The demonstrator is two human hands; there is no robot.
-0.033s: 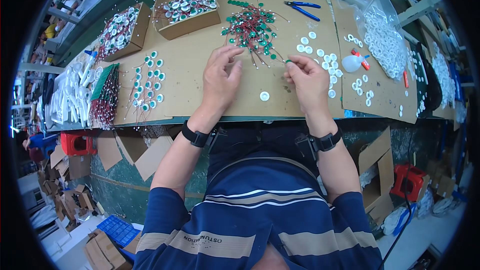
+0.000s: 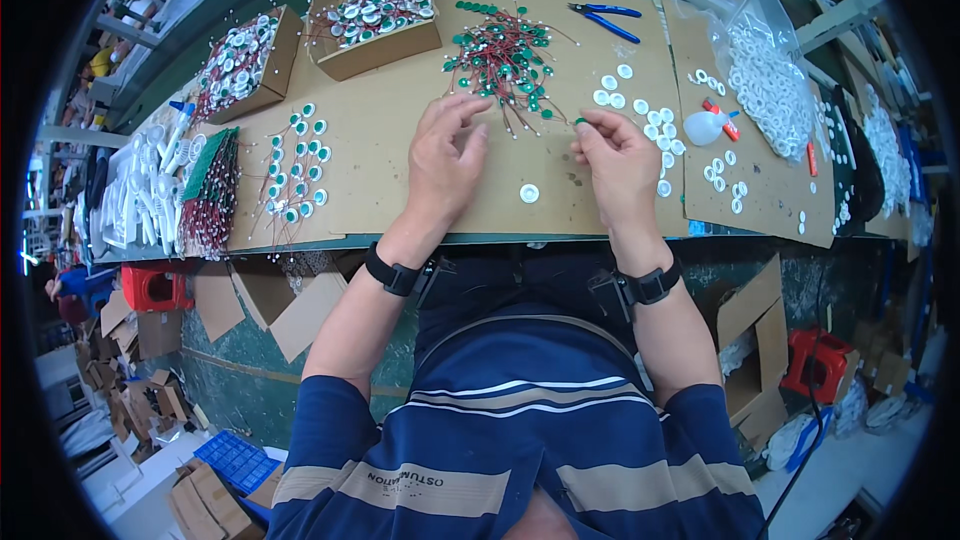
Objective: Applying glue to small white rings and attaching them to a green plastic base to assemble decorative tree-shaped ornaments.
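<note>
My right hand (image 2: 622, 162) is closed in a pinch on a small green disc (image 2: 581, 122), mostly covered by the fingertips. To the left, my left hand (image 2: 446, 162) is held over the cardboard with thumb and fingers apart, and nothing shows in it. Just beyond both hands lies a tangled pile of green discs with red wires (image 2: 500, 55). A single white round cap (image 2: 529, 193) rests on the cardboard between my wrists. Several loose white caps (image 2: 653, 131) are scattered beside my right hand.
Two cardboard boxes of wired white discs, one (image 2: 385, 52) and another (image 2: 262, 90), stand at the far left. Rows of assembled discs (image 2: 297, 168) lie left. Blue-handled cutters (image 2: 610, 20), a squeeze bottle (image 2: 704, 128) and a bag of white rings (image 2: 768, 80) are right.
Both hands have shifted very slightly to the right. The right hand keeps its pinch on the green disc, and the things on the table stay where they were.
</note>
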